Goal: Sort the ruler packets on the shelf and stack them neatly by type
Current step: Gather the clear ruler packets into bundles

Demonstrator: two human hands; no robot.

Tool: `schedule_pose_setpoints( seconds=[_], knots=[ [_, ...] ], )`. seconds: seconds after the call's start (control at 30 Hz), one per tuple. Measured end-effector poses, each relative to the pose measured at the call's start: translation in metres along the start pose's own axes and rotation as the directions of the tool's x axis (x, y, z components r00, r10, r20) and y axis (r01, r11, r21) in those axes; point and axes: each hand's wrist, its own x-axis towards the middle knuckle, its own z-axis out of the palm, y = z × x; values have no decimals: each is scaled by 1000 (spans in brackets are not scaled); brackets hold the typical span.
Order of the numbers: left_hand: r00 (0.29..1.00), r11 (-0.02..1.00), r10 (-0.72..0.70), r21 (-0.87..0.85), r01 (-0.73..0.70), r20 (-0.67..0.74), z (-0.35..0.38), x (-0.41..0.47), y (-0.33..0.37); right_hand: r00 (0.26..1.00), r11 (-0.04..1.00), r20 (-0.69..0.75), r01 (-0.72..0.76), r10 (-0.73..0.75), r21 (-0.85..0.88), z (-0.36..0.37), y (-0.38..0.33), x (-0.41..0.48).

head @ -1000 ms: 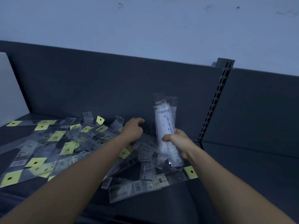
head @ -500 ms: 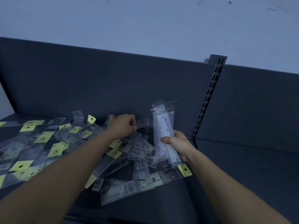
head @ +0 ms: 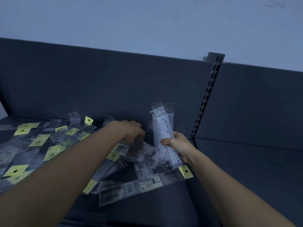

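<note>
A loose pile of ruler packets [head: 144, 154] covers the dark shelf [head: 147, 210]. Packets with yellow tags [head: 39, 141] spread over its left part, and clear ones lie in the middle. A long packet with a barcode [head: 139, 185] lies at the front. My right hand [head: 178, 145] grips a bundle of clear packets with white and blue rulers [head: 164, 128], held upright just right of the pile. My left hand [head: 131, 131] reaches into the back of the pile, its fingers curled down round a clear packet there.
The shelf's dark back panel [head: 114, 82] rises right behind the pile. A slotted upright [head: 206, 102] divides this bay from a bare shelf section [head: 246, 169] on the right. A pale wall [head: 147, 22] stands above.
My left hand has dipped a little lower into the clear packets at the back of the pile. My right hand keeps the upright bundle in about the same place.
</note>
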Motion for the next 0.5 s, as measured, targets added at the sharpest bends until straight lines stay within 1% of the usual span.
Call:
schedule_pose_setpoints(
  seconds=[0.13,0.23,0.3,0.37,0.43,0.5],
  knots=[
    [996,1000,11,30,-8,-84,-4,-5,-5,1000,1000,-5,5,-5,-7,0,0,0],
    [976,1000,-9,3,10,-219,2,-7,-10,1000,1000,-12,9,-9,-23,0,0,1],
    [975,995,-49,-96,29,-217,8,-9,-16,1000,1000,-15,11,-12,-21,0,0,1],
    [977,967,-66,-256,12,-202,12,-12,-17,1000,1000,-17,12,-12,-16,1,1,2],
    [981,935,-40,-352,-30,-190,10,-12,-14,1000,1000,-20,12,-13,-14,2,0,3],
    [990,909,9,-412,-68,-144,5,-11,-10,1000,1000,-20,12,-13,-21,3,0,4]
  ],
)
